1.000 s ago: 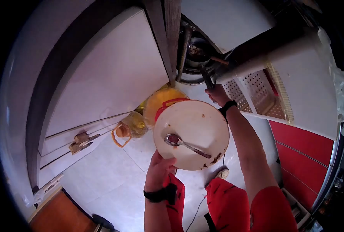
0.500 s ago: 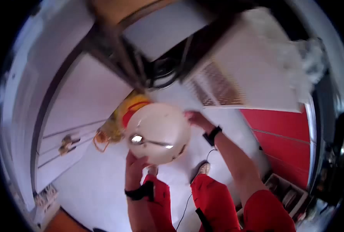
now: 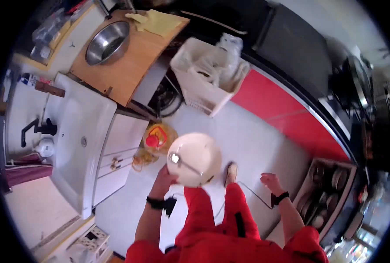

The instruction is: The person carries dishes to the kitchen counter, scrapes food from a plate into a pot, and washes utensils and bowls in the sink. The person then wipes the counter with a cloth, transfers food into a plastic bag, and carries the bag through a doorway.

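My left hand (image 3: 163,182) is closed on the near left rim of a cream-white bowl (image 3: 205,151). A metal spoon (image 3: 189,167) lies inside it, its shiny round end toward the left. A dark mark shows near the bowl's lower right rim. Off to the right, away from the bowl, my right hand (image 3: 271,182) hangs over the floor with its fingers loosely apart and nothing in them.
Big oil bottles (image 3: 163,136) stand on the floor left of the bowl. A white sink (image 3: 79,144) is at left; a steel basin (image 3: 108,42) rests on the wooden top (image 3: 136,72). A white bin (image 3: 188,65), red cabinets (image 3: 278,101) and a crate of pans (image 3: 324,164) surround the floor.
My right hand has let go of the bowl's rim and moved away to the right. My left hand keeps the bowl. The view has swung, bringing the sink and basin into sight.
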